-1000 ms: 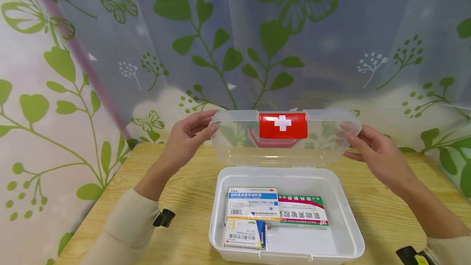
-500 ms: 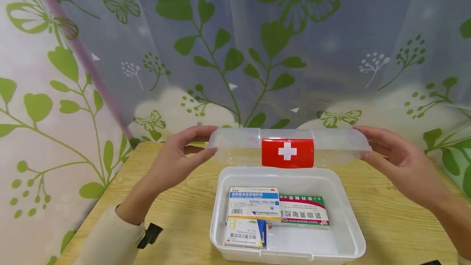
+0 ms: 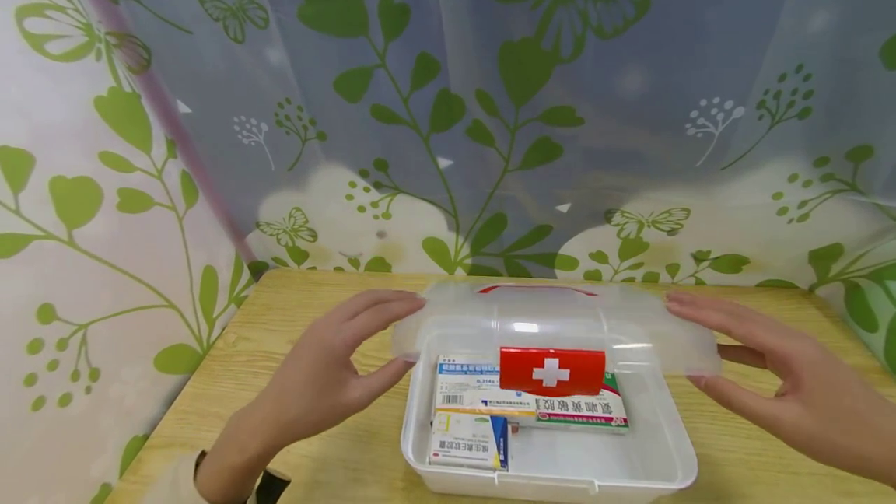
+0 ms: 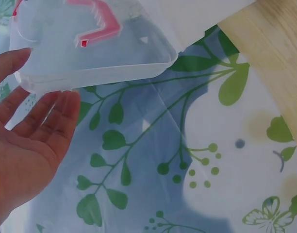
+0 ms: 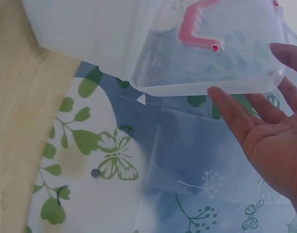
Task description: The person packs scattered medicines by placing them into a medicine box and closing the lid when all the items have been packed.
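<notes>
A clear plastic first-aid box (image 3: 595, 482) stands on the table, its hinged lid (image 3: 448, 325) tilted partway over the back of it. On the lid's front is a red latch (image 3: 518, 370) with a white cross. My left hand (image 3: 318, 372) holds the lid's left end between thumb and fingers. At the right end my right hand (image 3: 791, 387) grips it the same way. Inside lie a blue-and-white medicine box (image 3: 465, 399), a smaller white-and-blue one (image 3: 458, 442) and a pink-and-green one (image 3: 584, 411). Both wrist views show the lid's red handle (image 4: 107, 29).
Beneath everything is a wood-grain table (image 3: 336, 442). Behind it hangs a curtain (image 3: 392, 239) printed with green leaves and butterflies, close to the table's back edge.
The lid has swung forward and down from near upright, and the red latch now overlaps the medicine boxes in view. Both hands have come down and nearer with it.
</notes>
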Motion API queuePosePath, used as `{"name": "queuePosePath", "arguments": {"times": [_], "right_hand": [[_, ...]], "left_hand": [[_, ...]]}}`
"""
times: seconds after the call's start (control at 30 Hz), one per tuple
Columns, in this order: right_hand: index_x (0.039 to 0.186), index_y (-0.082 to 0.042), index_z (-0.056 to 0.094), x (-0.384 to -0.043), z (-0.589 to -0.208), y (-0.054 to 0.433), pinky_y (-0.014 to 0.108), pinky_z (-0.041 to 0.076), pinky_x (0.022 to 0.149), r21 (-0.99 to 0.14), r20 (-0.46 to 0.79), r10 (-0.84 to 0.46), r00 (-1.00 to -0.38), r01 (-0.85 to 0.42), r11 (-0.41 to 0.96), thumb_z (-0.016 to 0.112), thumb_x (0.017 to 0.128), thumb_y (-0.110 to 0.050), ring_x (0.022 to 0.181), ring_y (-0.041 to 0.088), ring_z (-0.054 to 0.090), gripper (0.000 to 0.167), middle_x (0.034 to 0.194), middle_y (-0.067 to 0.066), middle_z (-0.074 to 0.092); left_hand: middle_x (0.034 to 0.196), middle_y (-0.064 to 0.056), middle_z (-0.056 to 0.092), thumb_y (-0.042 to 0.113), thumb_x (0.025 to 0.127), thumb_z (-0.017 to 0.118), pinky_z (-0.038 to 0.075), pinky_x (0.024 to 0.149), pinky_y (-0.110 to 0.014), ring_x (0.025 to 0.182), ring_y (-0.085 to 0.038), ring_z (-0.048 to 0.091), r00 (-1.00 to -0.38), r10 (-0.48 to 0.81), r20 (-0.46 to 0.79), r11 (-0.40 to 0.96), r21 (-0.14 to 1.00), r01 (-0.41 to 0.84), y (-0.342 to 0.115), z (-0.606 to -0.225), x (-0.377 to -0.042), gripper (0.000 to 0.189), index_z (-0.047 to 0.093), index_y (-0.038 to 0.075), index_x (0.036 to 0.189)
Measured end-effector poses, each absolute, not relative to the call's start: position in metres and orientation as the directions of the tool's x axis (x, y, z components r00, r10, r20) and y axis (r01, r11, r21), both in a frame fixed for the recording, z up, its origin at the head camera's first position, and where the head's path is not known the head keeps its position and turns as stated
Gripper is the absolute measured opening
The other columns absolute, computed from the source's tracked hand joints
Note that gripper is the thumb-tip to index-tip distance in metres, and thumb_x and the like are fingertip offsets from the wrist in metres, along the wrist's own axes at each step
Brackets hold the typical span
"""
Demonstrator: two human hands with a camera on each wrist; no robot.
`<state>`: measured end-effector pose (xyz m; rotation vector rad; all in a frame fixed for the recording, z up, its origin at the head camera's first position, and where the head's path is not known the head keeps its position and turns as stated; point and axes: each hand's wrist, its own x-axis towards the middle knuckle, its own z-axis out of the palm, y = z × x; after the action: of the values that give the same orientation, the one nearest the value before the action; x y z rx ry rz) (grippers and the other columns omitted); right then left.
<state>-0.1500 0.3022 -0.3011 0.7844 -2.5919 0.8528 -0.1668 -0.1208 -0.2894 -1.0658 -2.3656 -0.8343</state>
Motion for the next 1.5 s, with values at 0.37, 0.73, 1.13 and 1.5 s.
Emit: {"name": "queuePosePath", "arguments": {"times": [0.37, 0.73, 1.13, 1.5], "right_hand": [[0.130, -0.010, 0.059, -0.133, -0.328, 0.307, 0.003, 0.035, 0.091, -0.297, 0.544, -0.510, -0.666, -0.721, 0.626, 0.090, 0.059, -0.012, 0.125, 0.001, 0.040, 0.078, 0.139, 0.002, 0.049], [0.121, -0.001, 0.063, -0.129, -0.355, 0.306, 0.006, 0.034, 0.095, -0.286, 0.632, -0.537, -0.559, -0.812, 0.509, 0.071, 0.081, -0.046, 0.128, 0.010, 0.041, 0.061, 0.135, 0.018, 0.050], [0.118, 0.003, 0.064, -0.118, -0.374, 0.302, 0.006, 0.035, 0.095, -0.285, 0.657, -0.515, -0.550, -0.814, 0.506, 0.061, 0.088, -0.050, 0.129, 0.014, 0.041, 0.061, 0.133, 0.024, 0.049], [0.124, -0.002, 0.062, -0.109, -0.378, 0.301, 0.005, 0.036, 0.092, -0.304, 0.599, -0.511, -0.616, -0.766, 0.567, 0.060, 0.088, -0.052, 0.134, 0.015, 0.035, 0.062, 0.138, 0.020, 0.046]], "left_hand": [[0.127, -0.009, 0.056, 0.034, 0.096, 0.055, 0.053, 0.083, -0.038, 0.111, -0.022, 0.056, -0.454, 0.614, 0.646, 0.528, 0.091, 0.844, -0.118, -0.315, -0.145, 0.040, 0.059, 0.011, 0.129], [0.129, -0.013, 0.053, 0.035, 0.096, 0.058, 0.050, 0.091, -0.031, 0.114, -0.026, 0.053, -0.397, 0.607, 0.688, 0.484, 0.075, 0.872, -0.120, -0.346, -0.137, 0.042, 0.060, 0.008, 0.127], [0.130, -0.017, 0.051, 0.036, 0.096, 0.057, 0.046, 0.097, -0.029, 0.114, -0.028, 0.052, -0.351, 0.612, 0.709, 0.452, 0.050, 0.890, -0.121, -0.368, -0.131, 0.041, 0.060, 0.006, 0.125], [0.134, -0.019, 0.048, 0.033, 0.095, 0.060, 0.042, 0.101, -0.028, 0.120, -0.029, 0.047, -0.374, 0.601, 0.707, 0.443, 0.094, 0.891, -0.122, -0.378, -0.127, 0.039, 0.061, 0.007, 0.125]]}}
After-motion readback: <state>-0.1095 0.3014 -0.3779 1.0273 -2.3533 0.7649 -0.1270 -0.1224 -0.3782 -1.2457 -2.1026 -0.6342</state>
